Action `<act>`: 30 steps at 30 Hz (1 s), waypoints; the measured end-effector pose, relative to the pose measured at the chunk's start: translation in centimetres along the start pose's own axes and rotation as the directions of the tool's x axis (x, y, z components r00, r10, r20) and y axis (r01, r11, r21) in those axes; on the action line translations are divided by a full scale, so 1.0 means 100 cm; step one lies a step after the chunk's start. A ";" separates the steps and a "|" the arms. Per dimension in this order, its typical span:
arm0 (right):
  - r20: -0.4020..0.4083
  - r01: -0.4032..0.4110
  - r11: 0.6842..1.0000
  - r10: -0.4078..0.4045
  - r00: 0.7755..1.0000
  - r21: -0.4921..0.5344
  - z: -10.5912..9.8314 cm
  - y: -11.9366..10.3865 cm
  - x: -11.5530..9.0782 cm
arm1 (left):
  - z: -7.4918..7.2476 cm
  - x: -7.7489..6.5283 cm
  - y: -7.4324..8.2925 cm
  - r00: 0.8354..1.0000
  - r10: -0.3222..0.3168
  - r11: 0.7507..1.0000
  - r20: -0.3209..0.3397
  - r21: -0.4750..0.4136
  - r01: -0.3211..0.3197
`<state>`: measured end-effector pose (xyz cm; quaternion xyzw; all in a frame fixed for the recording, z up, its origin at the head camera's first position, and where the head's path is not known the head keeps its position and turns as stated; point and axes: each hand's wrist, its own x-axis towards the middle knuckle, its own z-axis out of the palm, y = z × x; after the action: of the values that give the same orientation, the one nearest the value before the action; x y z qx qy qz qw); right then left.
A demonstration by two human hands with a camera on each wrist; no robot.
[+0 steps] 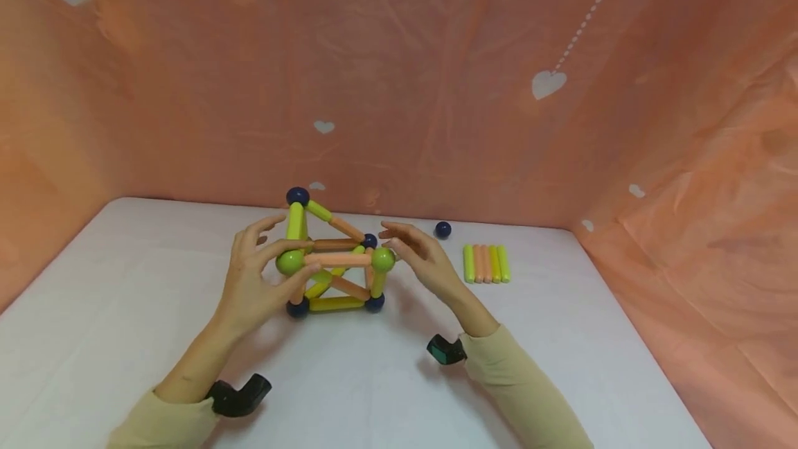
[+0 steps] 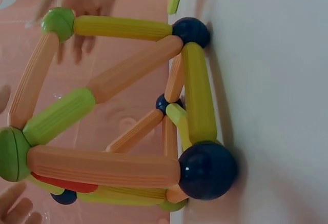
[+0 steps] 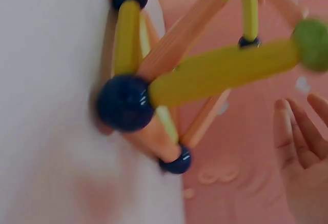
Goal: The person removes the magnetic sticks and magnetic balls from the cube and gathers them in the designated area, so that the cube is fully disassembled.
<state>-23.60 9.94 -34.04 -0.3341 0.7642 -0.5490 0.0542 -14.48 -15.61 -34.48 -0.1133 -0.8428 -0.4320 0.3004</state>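
Observation:
A frame of magnetic sticks and balls point(image 1: 337, 260) stands on the table, with dark blue balls at its base and a dark blue ball point(image 1: 298, 197) at its peak. My left hand point(image 1: 258, 279) holds the left green ball point(image 1: 289, 262), thumb and forefinger around it by the end of an orange stick point(image 1: 339, 260). That stick runs across to the right green ball point(image 1: 383, 259). Beside this ball is my right hand point(image 1: 424, 258), its fingers extended and holding nothing. In the right wrist view, a gap separates the right fingers point(image 3: 284, 131) from the green ball point(image 3: 312, 44).
On the white table point(image 1: 561, 366), a loose dark blue ball point(image 1: 442, 229) lies behind the right hand. Several sticks point(image 1: 487, 264) in green, orange and yellow lie in a row at the right. An orange cloth point(image 1: 405, 89) with white hearts rises behind the table.

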 end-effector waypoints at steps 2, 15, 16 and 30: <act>0.056 0.090 0.994 -0.086 0.995 -0.060 0.001 -0.007 -0.003 | -0.003 0.002 -0.001 0.999 0.011 0.999 0.037 -0.034 -0.009; 0.116 0.170 0.963 -0.147 0.982 -0.211 0.009 -0.020 -0.001 | 0.000 -0.001 0.002 0.995 -0.055 0.995 0.085 -0.079 0.062; 0.116 0.163 0.966 -0.142 0.983 -0.200 0.010 -0.021 -0.001 | 0.001 -0.001 0.002 0.995 -0.061 0.994 0.083 -0.082 0.068; 0.148 0.150 0.957 -0.115 0.982 -0.250 0.009 -0.021 -0.001 | 0.001 -0.003 0.002 0.990 -0.107 0.988 0.090 -0.098 0.116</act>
<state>-22.15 8.88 -32.60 -0.4246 0.8001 -0.4232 0.0236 -14.21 -15.39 -34.62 -0.0996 -0.8365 -0.4856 0.2335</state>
